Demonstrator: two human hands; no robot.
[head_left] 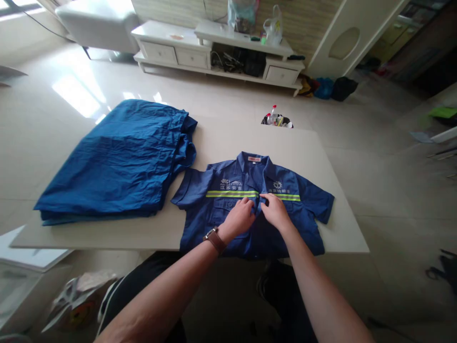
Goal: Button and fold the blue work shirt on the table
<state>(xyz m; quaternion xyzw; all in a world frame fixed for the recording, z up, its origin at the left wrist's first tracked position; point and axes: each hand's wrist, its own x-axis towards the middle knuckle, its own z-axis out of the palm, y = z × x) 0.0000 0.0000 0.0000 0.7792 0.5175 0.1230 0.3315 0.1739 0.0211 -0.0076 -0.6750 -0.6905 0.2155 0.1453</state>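
Note:
A short-sleeved blue work shirt (200,224) lies face up on the table, collar away from me, with yellow reflective stripes and white lettering across the chest. Its lower end hangs over the near table edge. My left hand (240,216), below a brown-strapped wristwatch, has its fingers closed on one front edge of the shirt, just under the stripe. Close beside it, my right hand (274,209) pinches the other front edge near the stripe. The front is parted at the collar. Whether buttons are fastened between my hands cannot be made out.
A stack of folded blue cloth (117,157) covers the left of the white table (228,136). Past the far edge stands a bin (276,121) with bottles in it. A white TV cabinet (193,57) lines the wall. A plastic bag (82,300) is low on the left.

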